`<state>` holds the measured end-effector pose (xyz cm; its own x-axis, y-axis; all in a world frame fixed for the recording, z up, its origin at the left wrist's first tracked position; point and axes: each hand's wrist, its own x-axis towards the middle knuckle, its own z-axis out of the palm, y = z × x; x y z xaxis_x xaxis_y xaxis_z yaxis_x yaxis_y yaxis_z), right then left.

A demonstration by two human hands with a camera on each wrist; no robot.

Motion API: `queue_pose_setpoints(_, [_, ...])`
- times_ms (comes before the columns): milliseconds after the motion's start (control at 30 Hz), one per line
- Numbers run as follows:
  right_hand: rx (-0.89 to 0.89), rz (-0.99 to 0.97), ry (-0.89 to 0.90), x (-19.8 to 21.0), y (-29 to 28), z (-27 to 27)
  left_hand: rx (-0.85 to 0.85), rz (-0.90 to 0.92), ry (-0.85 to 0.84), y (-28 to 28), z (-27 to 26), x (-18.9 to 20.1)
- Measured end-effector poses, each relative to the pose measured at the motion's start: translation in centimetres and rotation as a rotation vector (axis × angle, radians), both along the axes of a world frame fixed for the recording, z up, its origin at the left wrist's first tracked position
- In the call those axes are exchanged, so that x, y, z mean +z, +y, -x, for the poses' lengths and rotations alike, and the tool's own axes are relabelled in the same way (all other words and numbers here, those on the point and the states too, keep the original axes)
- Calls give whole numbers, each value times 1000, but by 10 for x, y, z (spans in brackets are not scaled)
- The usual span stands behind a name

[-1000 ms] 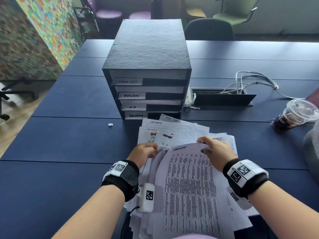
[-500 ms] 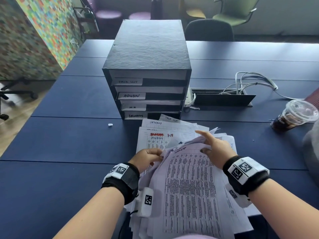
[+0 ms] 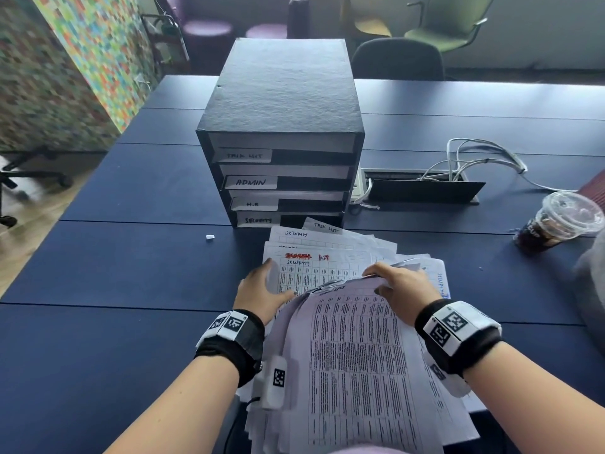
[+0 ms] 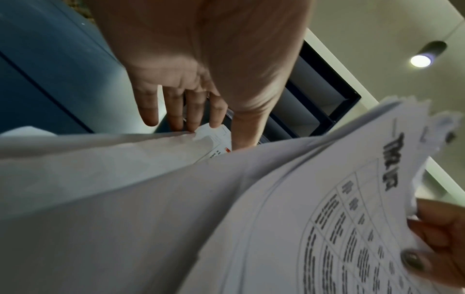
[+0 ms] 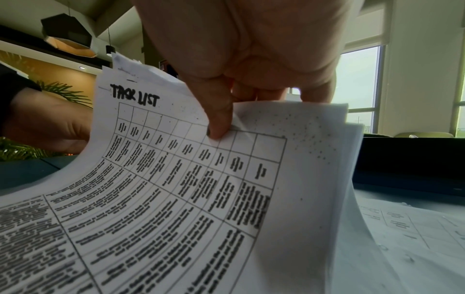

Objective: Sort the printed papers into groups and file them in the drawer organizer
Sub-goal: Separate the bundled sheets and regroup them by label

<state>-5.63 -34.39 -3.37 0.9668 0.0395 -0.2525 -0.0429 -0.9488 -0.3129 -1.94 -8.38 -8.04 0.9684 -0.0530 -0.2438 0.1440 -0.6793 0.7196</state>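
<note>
Item 1: drawer organizer [image 3: 284,126], a black box with a pebbled matte top and four shallow trays stacked in its front, each bearing a white hand-lettered strip: TASK LIST, ADMIN, H.R, SECURITY. It stands on your dark blue counter [image 3: 114,273], directly behind the papers.

Item 2: printed papers [image 3: 353,355], thin white sheets with dense gridded tables, fanned loosely between the organizer and your body. The near bundle curls upward; the top sheet is headed TASK LIST in thick black marker. Flat sheets beyond it carry handwritten SECURITY headings, one with a red scribble.

Item 3: your right hand [image 3: 404,290], fingers curled over the top edge of the raised bundle, thumb [image 5: 219,121] pressed on the face of the top sheet, pinching it.

Item 4: your left hand [image 3: 262,294], fingers [image 4: 176,107] straight and slightly spread, tips resting on the flat sheets at the left edge of the pile, gripping nothing.

Item 5: clear plastic cup [image 3: 553,224], domed lid, dark drink, far right of the counter.

Item 6: white cables [image 3: 474,158] looping out of a rectangular black hatch beside the organizer.

Item 7: small white scrap [image 3: 210,237], alone on the counter left of the pile
</note>
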Motion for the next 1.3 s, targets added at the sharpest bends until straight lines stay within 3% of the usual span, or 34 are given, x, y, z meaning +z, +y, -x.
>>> queue_pose_setpoints(167, [-15, -21, -2, -1, 2, 3, 78, 38, 61, 5, -4, -16])
queue_pose_setpoints(333, [-17, -19, 2, -1, 1, 4, 121, -14, -48, 6, -7, -7])
queue_pose_setpoints(467, [-20, -31, -1, 0, 2, 4, 137, 61, 67, -2, -8, -14])
queue_pose_setpoints(667, [-22, -32, 12, 1, 1, 6, 332, 99, 150, 8, -20, -27])
queue_pose_setpoints(833, [-28, -26, 12, 1, 2, 5, 249, 124, 114, 14, -23, -22])
queue_pose_setpoints(967, [-33, -10, 21, 1, 3, 4, 165, 271, 27, 12, -19, -9])
queue_pose_setpoints(1100, [-51, -8, 30, 1, 4, 3, 91, 516, 92, 7, -8, -1])
queue_pose_setpoints(1233, [-59, -15, 28, 2, 6, 3, 35, 483, 81, 5, -2, -2])
queue_pose_setpoints(1300, [-60, -18, 26, 2, 6, 3, 48, 572, 107, 3, -1, 1])
